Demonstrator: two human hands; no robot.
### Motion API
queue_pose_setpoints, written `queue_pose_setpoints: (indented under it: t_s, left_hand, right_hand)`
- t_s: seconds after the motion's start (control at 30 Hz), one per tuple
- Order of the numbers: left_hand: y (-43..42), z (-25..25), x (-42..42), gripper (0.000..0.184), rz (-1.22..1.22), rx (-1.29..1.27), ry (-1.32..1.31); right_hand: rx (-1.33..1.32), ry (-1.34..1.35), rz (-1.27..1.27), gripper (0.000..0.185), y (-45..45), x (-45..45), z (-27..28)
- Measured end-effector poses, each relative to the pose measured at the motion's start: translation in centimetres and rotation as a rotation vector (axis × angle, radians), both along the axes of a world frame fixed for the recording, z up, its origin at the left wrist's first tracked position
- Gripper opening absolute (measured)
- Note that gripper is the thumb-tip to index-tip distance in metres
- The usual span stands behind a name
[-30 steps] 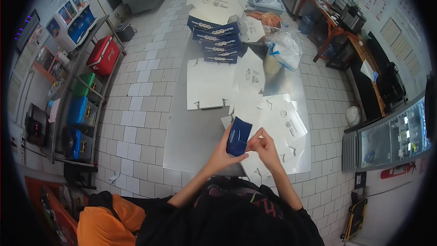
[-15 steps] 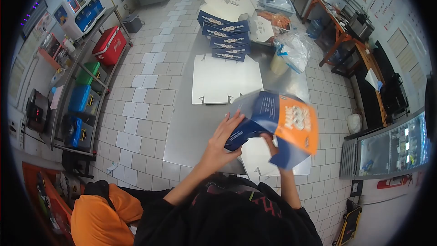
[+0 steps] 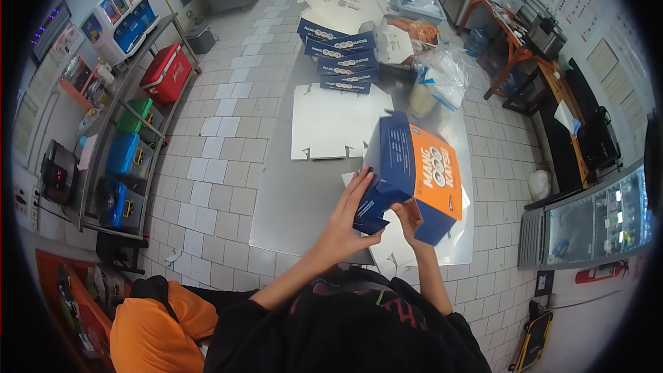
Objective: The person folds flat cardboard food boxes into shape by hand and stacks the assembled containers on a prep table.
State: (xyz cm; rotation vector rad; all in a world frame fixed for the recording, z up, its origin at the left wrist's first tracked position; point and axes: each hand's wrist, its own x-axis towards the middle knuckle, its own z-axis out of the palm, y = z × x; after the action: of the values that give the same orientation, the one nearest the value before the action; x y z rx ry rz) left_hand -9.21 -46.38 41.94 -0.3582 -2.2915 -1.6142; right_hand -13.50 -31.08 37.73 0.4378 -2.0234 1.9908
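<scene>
A blue and orange cardboard food box (image 3: pixel 431 173), printed "MANG KATSU", is held tilted above the near part of the steel table. My left hand (image 3: pixel 349 214) presses its fingers on the blue left side, thumb by the lower flap. My right hand (image 3: pixel 409 222) grips the near edge, its fingers partly inside an opening there. White cardboard blanks (image 3: pixel 392 249) lie beneath the box. Farther up the table is a flat stack of white blanks (image 3: pixel 337 124). Behind that stand several folded blue boxes (image 3: pixel 345 69), stacked and overlapping, with an open white lid (image 3: pixel 342 3) at the back.
On the steel table (image 3: pixel 276 214), a clear plastic bag (image 3: pixel 445 72) and a pale-filled container (image 3: pixel 421 100) stand right of the blanks. A plastic tub (image 3: pixel 418 0) sits at the far end. Shelving with a red cooler (image 3: pixel 166 72) lies left; a glass-front fridge (image 3: pixel 597 217) lies right.
The box has turned in my hands, so its orange face now shows more squarely and its top stands higher. Both hands still hold it, shifted slightly.
</scene>
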Motion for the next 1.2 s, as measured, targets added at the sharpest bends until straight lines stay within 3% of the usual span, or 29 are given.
queue_pose_setpoints:
  t_s: [0.1,0.17,0.2,0.27,0.3,0.33,0.4,0.47,0.53,0.57,0.6,0.77,0.93,1.0,1.03,1.13,1.17,1.2]
  left_hand:
    - [0.2,-0.4,0.2,0.095,0.02,0.153,-0.167]
    - [0.0,-0.8,0.2,0.095,0.046,0.039,-0.192]
    - [-0.3,-1.1,0.1,0.096,0.079,-0.074,-0.21]
    - [-2.0,-2.0,-0.3,0.093,0.106,-0.011,-0.133]
    - [-3.0,-2.7,-0.6,0.09,0.125,0.049,-0.056]
    - [-3.7,-4.0,-0.3,0.09,0.137,0.407,-0.24]
    - [-5.3,-4.6,-0.2,0.09,0.064,0.937,-0.305]
    - [-7.0,-5.0,0.4,0.09,0.036,0.947,-0.348]
    - [-8.3,-6.1,0.7,0.091,-0.003,0.952,-0.39]
    - [-8.9,-7.3,0.6,0.089,-0.062,0.974,-0.457]
    - [-9.1,-7.9,0.8,0.087,-0.117,0.995,-0.523]
    - [-7.8,-7.1,1.2,0.088,-0.103,0.955,-0.584]
    - [-7.8,-7.6,1.2,0.088,-0.126,0.908,-0.551]
    - [-7.2,-8.4,1.6,0.088,-0.104,0.87,-0.532]
    - [-7.1,-8.8,1.8,0.087,-0.077,0.834,-0.517]
    - [-7.6,-9.4,1.6,0.071,-0.046,0.79,-0.422]
    - [-7.3,-7.8,1.2,0.071,-0.052,0.783,-0.422]
    - [-6.7,-5.8,0.8,0.061,0.196,0.414,-0.22]
  right_hand:
    - [-0.09,-0.182,0.141,0.026,0.0,-0.5,-0.8]
    - [-0.36,-0.438,0.266,0.024,-0.8,-0.8,-1.4]
    - [-0.357,-0.439,0.268,0.024,-1.0,-0.2,-0.5]
    - [-0.184,-0.277,0.218,0.021,-1.5,1.2,2.5]
    - [-0.416,-0.23,0.643,0.021,-0.2,0.5,3.1]
    - [-0.017,-0.019,0.446,0.037,1.1,-0.5,4.1]
    - [0.237,-0.126,-0.047,0.034,4.3,-2.3,4.7]
    - [0.259,-0.169,-0.075,0.024,6.7,-4.1,2.2]
    - [-0.136,-0.62,0.258,0.029,7.6,-4.4,-0.8]
    - [0.01,-0.61,0.326,0.041,7.8,-3.7,-2.5]
    - [-0.085,-0.637,0.352,0.046,6.9,-2.6,-2.7]
    - [-0.194,-0.592,0.591,0.049,5.7,0.8,-3.2]
    - [-0.106,-0.457,0.814,0.053,6.2,-0.1,-2.4]
    - [0.027,-0.472,0.785,0.054,5.0,-0.2,0.5]
    - [0.114,-0.6,0.692,0.049,4.1,0.4,3.2]
    - [0.215,-0.685,0.58,0.038,3.6,-0.5,4.0]
    - [0.156,-0.604,0.507,0.029,3.3,-0.3,3.9]
    - [0.152,-0.598,0.502,0.029,3.2,-0.2,3.5]
